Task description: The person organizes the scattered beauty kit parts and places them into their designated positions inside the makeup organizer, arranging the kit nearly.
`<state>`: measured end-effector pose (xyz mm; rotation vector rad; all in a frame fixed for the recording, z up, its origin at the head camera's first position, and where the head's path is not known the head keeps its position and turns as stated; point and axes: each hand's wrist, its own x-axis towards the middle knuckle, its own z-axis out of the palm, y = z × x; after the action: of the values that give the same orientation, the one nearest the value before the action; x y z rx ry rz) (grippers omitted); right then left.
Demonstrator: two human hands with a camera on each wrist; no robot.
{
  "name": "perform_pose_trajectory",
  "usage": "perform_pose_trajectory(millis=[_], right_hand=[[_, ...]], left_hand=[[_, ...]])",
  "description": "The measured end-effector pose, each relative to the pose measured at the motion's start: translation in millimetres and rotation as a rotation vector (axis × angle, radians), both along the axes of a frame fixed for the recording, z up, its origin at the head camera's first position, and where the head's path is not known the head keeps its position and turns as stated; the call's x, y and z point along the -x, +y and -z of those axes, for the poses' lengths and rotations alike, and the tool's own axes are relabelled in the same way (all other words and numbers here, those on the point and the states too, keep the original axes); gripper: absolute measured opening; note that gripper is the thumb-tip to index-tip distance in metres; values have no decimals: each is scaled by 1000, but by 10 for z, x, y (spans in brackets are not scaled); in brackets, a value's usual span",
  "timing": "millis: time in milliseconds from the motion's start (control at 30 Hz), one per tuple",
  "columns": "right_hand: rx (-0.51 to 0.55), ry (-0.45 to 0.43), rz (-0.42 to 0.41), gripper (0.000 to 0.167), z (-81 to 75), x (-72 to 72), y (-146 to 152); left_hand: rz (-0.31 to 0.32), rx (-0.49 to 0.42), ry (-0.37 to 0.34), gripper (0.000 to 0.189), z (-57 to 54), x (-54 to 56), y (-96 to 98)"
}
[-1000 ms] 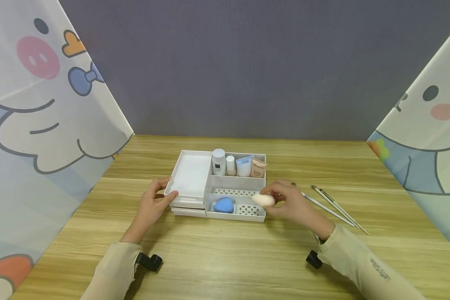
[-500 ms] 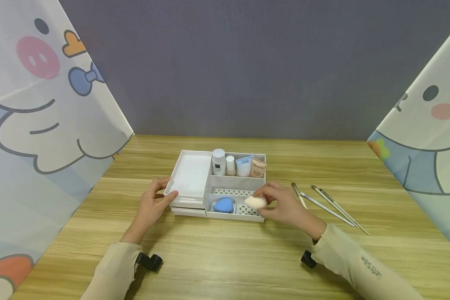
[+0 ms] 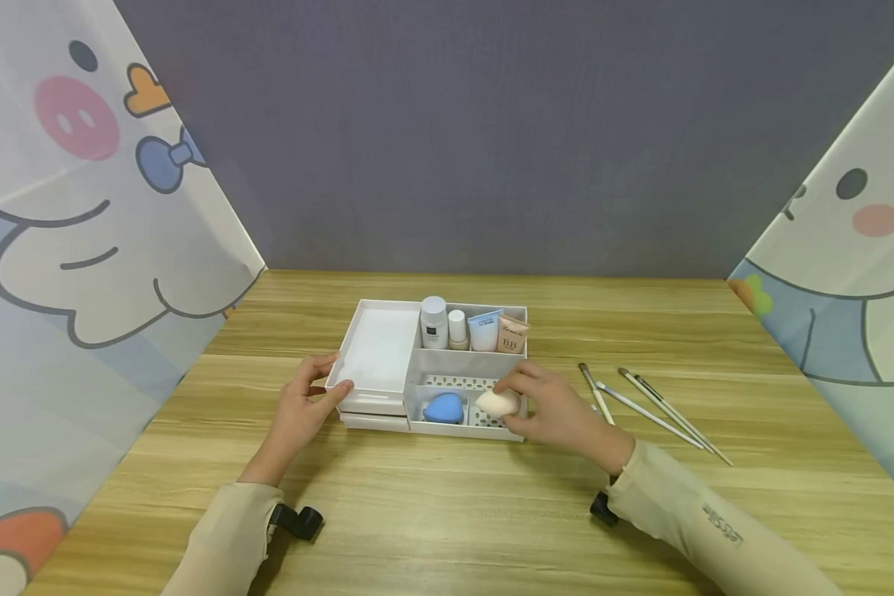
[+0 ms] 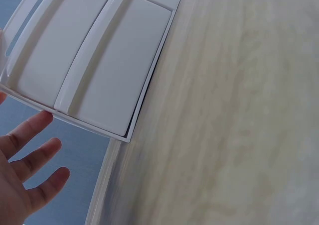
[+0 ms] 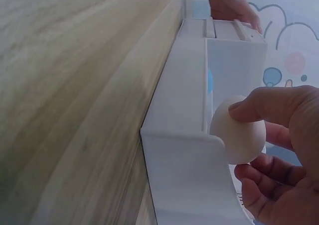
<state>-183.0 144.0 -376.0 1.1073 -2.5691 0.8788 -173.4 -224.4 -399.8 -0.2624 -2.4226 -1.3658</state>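
In the head view, my right hand (image 3: 555,411) pinches a cream teardrop makeup sponge (image 3: 498,403) between thumb and fingers, at the front right compartment of a white cosmetics organizer (image 3: 471,362). The right wrist view shows the sponge (image 5: 238,130) right at the organizer's wall (image 5: 182,177), thumb on its near side. A blue makeup sponge (image 3: 444,408) lies in the compartment just left of it. At the organizer's front left corner, my left hand (image 3: 301,407) holds the edge, thumb at the front and fingers along the side. Its lower fingers (image 4: 42,158) are spread in the left wrist view.
Several makeup brushes (image 3: 670,410) lie on the wooden table (image 3: 432,513), right of the organizer. A white bottle (image 3: 434,323), a small white-capped bottle (image 3: 458,329), a light blue tube (image 3: 484,331) and a beige BB tube (image 3: 512,334) stand in the back compartment.
My right hand has carried the cream sponge left and slightly down, from the organizer's right edge to over the front right compartment. The left hand stays at its corner.
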Motion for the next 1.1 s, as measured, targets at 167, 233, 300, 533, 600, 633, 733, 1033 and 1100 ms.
perform_pose_trajectory(millis=[167, 233, 300, 533, 600, 633, 733, 1033, 1100], right_hand=[[-90, 20, 11, 29, -5, 11, -18], [-108, 33, 2, 29, -5, 22, -21], [-118, 43, -9, 29, -3, 37, -25], [-179, 58, -23, 30, 4, 79, -45], [-199, 64, -19, 30, 2, 88, -52], [-208, 65, -18, 30, 0, 90, -54], [-223, 63, -17, 30, -8, 95, -59], [-232, 38, -42, 23, -24, 117, -67], [-232, 23, -42, 23, -26, 117, -65]], left_hand=[[0, 2, -2, 35, -4, -3, 1], [1, 2, 0, 35, -5, -2, 0], [1, 6, 1, 36, -6, 1, -3], [-7, 21, -14, 39, -5, 8, -9], [-8, 20, -18, 39, -8, 8, -8], [-8, 20, -19, 39, -9, 8, -7], [-10, 18, -17, 39, -13, 8, -6], [-10, 14, -13, 39, -12, 10, -7], [-12, 21, -18, 39, -11, 9, -9]])
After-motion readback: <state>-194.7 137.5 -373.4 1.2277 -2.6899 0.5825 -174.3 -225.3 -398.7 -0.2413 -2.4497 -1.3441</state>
